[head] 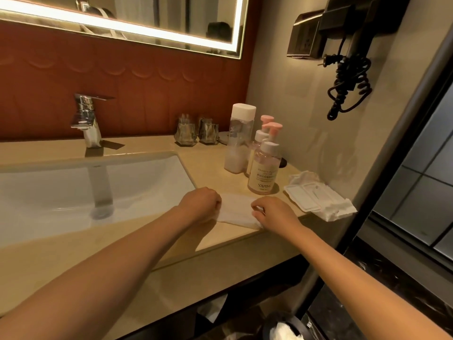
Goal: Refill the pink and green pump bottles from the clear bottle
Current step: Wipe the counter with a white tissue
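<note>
The beige counter (208,163) is carrying everything. The faucet (88,119) is standing behind the sunken basin (98,182), and two glasses (185,131) are sitting by the back wall. The clear bottle (239,143) and two pink-topped pump bottles (263,168) are crowding together at the right. A white cloth (236,209) is lying at the front edge, and a wipes pack (306,195) is resting with crumpled tissue (335,209) around it.

Bare counter (208,163) lies open between the sink (98,158) and the bottles, leaving a way in from the left. The clear bottle (239,141), front pump bottle (263,168) and rear pump bottle (259,137) crowd together, the rear one hemmed in against the wall (306,119). Glasses (186,133) block the back left, and a wipes pack (311,196) lies just right. The left hand (199,204), right hand (274,212) and cloth (236,209) fill the near edge.
</note>
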`<state>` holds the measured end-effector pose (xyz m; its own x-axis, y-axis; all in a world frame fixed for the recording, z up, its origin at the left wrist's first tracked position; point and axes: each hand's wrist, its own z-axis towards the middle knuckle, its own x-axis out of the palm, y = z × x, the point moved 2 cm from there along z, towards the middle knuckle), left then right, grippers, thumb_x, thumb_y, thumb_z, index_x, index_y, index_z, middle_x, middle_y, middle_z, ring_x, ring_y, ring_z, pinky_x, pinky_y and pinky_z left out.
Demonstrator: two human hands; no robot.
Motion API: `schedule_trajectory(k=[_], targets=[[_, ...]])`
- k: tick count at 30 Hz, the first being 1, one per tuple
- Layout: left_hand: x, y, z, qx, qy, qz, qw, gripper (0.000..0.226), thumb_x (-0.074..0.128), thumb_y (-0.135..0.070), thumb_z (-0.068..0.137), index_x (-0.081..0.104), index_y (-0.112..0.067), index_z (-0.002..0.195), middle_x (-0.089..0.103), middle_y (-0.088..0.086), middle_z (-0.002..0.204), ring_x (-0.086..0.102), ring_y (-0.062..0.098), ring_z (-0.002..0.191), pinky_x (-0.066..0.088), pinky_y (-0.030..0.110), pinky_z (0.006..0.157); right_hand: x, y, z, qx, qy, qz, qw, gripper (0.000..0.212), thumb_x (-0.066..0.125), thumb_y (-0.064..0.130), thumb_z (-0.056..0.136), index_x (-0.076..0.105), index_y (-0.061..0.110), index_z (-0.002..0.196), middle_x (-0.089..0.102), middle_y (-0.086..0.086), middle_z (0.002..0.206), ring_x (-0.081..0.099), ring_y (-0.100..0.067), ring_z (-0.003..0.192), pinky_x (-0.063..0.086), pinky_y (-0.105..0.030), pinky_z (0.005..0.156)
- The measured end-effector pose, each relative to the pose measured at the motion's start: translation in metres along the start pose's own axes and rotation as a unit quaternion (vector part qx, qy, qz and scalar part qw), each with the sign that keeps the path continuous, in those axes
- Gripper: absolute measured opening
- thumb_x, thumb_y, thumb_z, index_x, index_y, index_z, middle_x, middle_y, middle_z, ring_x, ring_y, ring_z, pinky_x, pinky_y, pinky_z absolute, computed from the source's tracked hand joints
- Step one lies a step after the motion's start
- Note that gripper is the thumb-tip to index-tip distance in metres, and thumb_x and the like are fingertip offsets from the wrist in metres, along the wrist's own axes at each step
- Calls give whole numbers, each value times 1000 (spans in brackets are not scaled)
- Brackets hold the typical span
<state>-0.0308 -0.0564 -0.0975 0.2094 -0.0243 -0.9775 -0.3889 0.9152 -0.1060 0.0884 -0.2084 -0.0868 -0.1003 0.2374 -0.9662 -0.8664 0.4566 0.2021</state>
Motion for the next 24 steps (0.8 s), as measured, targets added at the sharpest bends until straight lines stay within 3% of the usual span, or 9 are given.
schedule_trajectory(k=[7, 10, 14, 24], targets=[[4, 38, 39, -65, 32, 9, 997, 26, 42, -18, 93, 65, -12, 104, 64, 8, 103, 57, 25, 90, 42, 30, 69, 16, 24, 47, -43, -39, -49, 997, 22, 43, 21, 96, 62, 11, 96, 61, -6, 102, 54, -24, 95, 42, -32, 71], [4, 54, 61, -90, 55, 9, 994, 24, 45, -19, 92, 63, -11, 105, 63, 9, 103, 52, 23, 83, 40, 31, 67, 19, 32, 72, -49, -35, -76, 995, 23, 43, 18, 94, 62, 9, 102, 62, -9, 104, 52, -26, 97, 38, -32, 70], [7, 76, 87, -106, 54, 1, 993, 24, 43, -18, 92, 63, -12, 104, 64, 9, 102, 56, 25, 85, 42, 32, 67, 26, 36, 102, -44, -28, -127, 991, 26, 40, 18, 95, 57, 11, 112, 58, -10, 111, 52, -26, 104, 44, -36, 78], [6, 113, 140, -117, 69, -34, 990, 33, 49, -26, 92, 61, -16, 121, 62, 7, 117, 56, 25, 104, 48, 35, 87, 36, 44, 159, -67, -30, -202, 977, 26, 38, 12, 96, 55, 6, 114, 57, -13, 112, 53, -28, 103, 38, -32, 70]])
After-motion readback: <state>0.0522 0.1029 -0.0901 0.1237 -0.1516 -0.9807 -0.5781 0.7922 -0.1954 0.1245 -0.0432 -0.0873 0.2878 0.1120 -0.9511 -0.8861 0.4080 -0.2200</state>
